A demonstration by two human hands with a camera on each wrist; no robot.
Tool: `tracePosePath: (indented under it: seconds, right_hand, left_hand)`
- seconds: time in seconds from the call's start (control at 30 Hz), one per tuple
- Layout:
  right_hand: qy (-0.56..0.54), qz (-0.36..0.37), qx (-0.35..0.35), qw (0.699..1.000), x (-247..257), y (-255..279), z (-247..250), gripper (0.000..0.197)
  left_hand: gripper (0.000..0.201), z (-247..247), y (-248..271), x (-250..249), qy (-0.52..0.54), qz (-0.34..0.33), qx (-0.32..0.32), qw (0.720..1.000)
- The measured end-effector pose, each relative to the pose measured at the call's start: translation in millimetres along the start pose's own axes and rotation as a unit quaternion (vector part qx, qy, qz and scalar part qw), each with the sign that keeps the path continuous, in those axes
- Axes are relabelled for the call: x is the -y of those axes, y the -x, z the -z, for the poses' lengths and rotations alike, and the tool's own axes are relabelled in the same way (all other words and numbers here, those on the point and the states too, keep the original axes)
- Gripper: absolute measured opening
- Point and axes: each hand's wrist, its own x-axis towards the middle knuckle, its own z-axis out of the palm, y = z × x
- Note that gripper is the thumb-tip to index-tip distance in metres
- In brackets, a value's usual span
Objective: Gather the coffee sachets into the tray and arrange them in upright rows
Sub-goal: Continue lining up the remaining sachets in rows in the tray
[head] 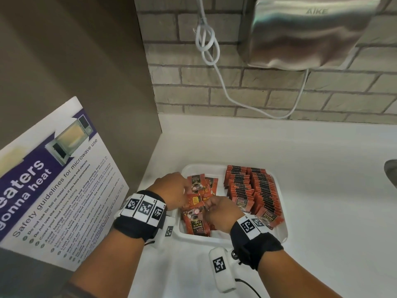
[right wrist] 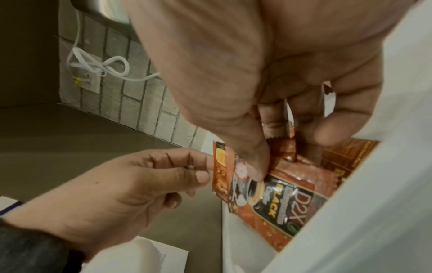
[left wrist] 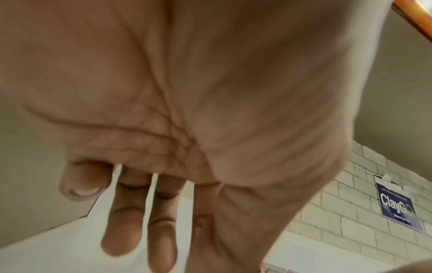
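Observation:
A white tray [head: 221, 235] sits on the white counter [head: 322, 201]. Its right half holds upright rows of red-and-black coffee sachets [head: 253, 190]. Loose sachets [head: 200, 186] lie jumbled in its left half. My left hand [head: 185, 193] reaches into that pile; in the right wrist view the left hand [right wrist: 205, 170] pinches the edge of one sachet [right wrist: 221, 166] between thumb and fingers. My right hand [head: 207, 208] hovers over the pile's near part, fingers curled round a few sachets [right wrist: 288, 129], thumb pressing on a face-up sachet [right wrist: 292, 205]. The left wrist view shows only the left hand's [left wrist: 151, 221] palm and fingers.
A steel hand dryer [head: 311, 33] hangs on the brick wall above, its white cable [head: 214, 61] looping down. A microwave safety poster [head: 53, 179] leans on the brown wall at the left. A sink edge [head: 391, 173] shows at the far right.

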Motion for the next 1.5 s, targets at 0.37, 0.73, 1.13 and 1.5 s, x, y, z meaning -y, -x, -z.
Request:
tracePosePath:
  seconds: [0.37, 0.73, 1.13, 1.5]
  right_hand:
    - [-0.203, 0.085, 0.003, 0.975, 11, 19, 48, 0.012]
    - [-0.341, 0.100, -0.095, 0.930, 4, 36, 101, 0.021]
    - [-0.301, 0.134, -0.113, 0.937, -11, 46, 130, 0.036]
    - [-0.327, 0.115, -0.098, 0.933, -24, 50, 150, 0.037]
  left_hand:
    - [0.039, 20, 2, -14, 0.317, -0.069, -0.055, 0.944]
    - [0.050, -9, -7, -67, 0.729, -0.189, 0.145, 0.641]
    - [0.038, -16, -9, -109, 0.737, -0.129, -0.016, 0.664]
    - [0.027, -17, -3, -111, 0.686, -0.086, -0.144, 0.708]
